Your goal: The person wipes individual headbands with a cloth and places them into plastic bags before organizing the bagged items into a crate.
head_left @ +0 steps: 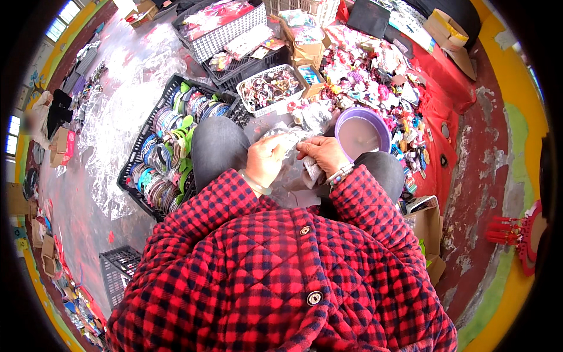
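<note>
- Pinching a clear plastic packet over the lap: left hand and right hand, fingers closed on it.
- Risk: slippery film slips free, dropping toward the purple bowl or black crate.

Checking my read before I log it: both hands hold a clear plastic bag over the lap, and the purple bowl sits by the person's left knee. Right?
Not quite. The purple bowl sits by the right knee, not the left, as the head view shows. The rest stands: left hand and right hand both hold the clear plastic bag over the lap.

Both hands, left hand and right hand, on a clear plastic packet
</note>
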### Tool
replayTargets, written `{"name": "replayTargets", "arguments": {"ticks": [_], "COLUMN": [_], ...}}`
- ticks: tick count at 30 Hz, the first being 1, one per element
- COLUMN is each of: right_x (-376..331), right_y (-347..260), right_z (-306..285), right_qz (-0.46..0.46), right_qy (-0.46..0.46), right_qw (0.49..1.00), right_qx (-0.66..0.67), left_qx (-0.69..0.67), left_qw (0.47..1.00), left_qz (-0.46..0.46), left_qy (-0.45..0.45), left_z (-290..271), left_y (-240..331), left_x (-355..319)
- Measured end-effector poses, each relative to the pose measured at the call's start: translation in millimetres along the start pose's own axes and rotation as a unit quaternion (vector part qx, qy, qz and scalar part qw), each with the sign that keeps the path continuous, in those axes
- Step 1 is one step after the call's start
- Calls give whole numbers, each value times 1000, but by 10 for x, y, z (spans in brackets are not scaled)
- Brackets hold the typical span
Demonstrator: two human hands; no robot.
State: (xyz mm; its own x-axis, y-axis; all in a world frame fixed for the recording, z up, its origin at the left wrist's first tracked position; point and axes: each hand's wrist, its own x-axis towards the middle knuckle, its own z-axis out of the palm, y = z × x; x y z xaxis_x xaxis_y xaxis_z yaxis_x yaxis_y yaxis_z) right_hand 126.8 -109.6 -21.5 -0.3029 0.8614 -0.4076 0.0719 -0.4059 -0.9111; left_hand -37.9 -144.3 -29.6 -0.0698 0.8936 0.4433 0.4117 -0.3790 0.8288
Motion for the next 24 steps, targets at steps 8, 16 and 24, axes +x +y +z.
{"name": "replayTargets", "arguments": {"ticks": [8, 16, 24], "right_x": [-43, 14, -156], "right_y": [-1, 200, -58], "right_z": [37, 129, 146], "right_qz": [14, -53, -225], "right_qy": [-9, 125, 184], "right_qw": [1000, 990, 849], "right_qx": [-6, -46, -440], "left_qx": [27, 9, -9], "left_qw": [997, 998, 999], "left_qz": [67, 55, 4], "left_qy": [-10, -16, -49], "left_z": [33, 89, 34], "left_y": [-17, -8, 12], "left_x": [-55, -77, -15]}}
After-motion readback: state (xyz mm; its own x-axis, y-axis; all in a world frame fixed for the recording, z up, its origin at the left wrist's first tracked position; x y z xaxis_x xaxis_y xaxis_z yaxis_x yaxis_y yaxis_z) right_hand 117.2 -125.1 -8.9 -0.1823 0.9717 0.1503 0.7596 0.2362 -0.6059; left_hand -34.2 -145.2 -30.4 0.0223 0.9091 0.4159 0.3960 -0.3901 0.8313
